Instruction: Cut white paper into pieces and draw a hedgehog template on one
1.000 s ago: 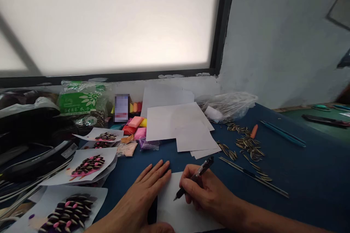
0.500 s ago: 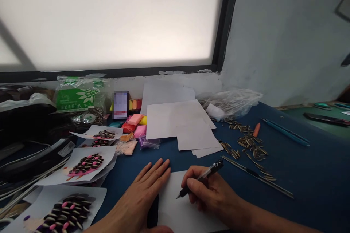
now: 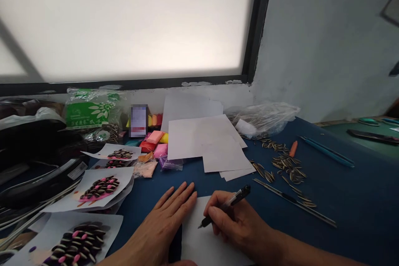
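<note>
A white sheet of paper (image 3: 199,243) lies on the blue table at the bottom middle. My left hand (image 3: 166,222) rests flat with fingers stretched out, along the sheet's left edge and touching it. My right hand (image 3: 232,224) grips a black pen (image 3: 226,204) with a clear barrel, its tip pointing down and left over the sheet. Whether the tip touches the paper I cannot tell. No marks show on the visible part of the sheet; my right hand covers some of it.
Left are paper cards (image 3: 102,187) with seed hedgehogs and a seed bag (image 3: 90,110). A phone (image 3: 139,120), coloured clay packets (image 3: 156,141) and white sheets (image 3: 199,137) lie behind. Right are loose sunflower seeds (image 3: 288,166), an orange stick (image 3: 293,149), blue tweezers (image 3: 327,151) and a metal tool (image 3: 296,203).
My right hand has shifted slightly left with the pen, whose tip is now a little further left and lower over the sheet. My left hand has barely moved.
</note>
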### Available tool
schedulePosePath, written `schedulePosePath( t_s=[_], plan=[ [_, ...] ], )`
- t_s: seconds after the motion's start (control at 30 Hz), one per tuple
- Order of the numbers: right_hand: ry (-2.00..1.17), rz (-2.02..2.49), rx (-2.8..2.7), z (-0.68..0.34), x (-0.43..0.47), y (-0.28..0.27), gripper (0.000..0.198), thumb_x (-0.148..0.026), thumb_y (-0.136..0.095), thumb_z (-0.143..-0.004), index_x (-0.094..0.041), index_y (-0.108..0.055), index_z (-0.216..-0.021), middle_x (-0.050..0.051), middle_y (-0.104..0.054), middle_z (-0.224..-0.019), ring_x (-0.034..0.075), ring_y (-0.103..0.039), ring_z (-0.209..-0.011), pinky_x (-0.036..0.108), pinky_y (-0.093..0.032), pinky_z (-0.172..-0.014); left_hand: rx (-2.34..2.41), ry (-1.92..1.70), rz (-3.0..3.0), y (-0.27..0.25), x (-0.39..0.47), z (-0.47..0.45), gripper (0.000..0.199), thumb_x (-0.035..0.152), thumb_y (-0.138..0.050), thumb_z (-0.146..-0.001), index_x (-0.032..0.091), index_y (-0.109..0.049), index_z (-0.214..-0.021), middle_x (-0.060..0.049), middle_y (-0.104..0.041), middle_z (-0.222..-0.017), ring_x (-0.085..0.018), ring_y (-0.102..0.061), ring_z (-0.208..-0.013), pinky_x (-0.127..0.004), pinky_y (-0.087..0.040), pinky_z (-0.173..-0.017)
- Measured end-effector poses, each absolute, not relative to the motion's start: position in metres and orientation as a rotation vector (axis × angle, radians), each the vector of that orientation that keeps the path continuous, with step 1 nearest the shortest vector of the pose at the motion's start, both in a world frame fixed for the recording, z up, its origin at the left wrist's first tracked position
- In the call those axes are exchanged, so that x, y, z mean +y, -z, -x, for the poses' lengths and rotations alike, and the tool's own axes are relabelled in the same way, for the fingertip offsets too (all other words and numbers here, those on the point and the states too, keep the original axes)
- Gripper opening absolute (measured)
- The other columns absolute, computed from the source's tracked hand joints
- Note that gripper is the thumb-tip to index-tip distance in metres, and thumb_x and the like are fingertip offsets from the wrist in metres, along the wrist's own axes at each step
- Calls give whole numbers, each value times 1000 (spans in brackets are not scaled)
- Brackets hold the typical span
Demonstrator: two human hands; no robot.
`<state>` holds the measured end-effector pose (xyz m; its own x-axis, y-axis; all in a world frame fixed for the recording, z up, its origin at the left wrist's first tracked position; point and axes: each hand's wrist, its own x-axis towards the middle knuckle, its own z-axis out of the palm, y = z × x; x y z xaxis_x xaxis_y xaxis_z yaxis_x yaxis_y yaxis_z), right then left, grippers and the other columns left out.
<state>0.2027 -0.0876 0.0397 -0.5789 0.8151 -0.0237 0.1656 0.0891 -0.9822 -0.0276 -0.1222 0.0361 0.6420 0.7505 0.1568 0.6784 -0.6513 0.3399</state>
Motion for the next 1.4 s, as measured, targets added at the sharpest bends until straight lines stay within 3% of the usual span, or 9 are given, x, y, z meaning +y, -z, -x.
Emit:
schedulePosePath(
  t_s=[0.33,0.77,1.1,1.4],
  plan=[
    [-1592,963,-1800,-204,-87,-39,21,-37,-54,-91,-16,-55,-86,-3,-51,-63,10,-43,-54,21,-37,-51,1152,-457,-2425,-35,-118,34,84,58,-70,-87,43,-21,-155,2,-22,-161,-31,-22,-146,-52,-19,-119],
    [-1545,912,-1844,-208,-86,-35,36,-49,-48,-97,-17,-56,-80,-2,-51,-64,11,-48,-58,24,-39,-55,1225,-320,-2512,-45,-119,33,82,66,-63,-88,43,-19,-153,-1,-21,-159,-34,-24,-144,-59,-20,-115],
    [-1493,932,-1942,-210,-84,-54,13,-30,-54,-93,-18,-53,-89,-1,-56,-71,11,-49,-60,23,-40,-56,1251,-246,-2499,-47,-120,31,83,67,-63,-87,39,-23,-153,-2,-19,-158,-36,-22,-144,-61,-20,-114],
    [-1647,948,-1822,-210,-80,-43,22,-38,-55,-92,-18,-50,-84,-1,-57,-69,12,-53,-62,27,-44,-61,1201,-326,-2553,-48,-119,33,91,63,-66,-88,47,-4,-152,2,-20,-159,-34,-26,-144,-57,-23,-115]
  ],
)
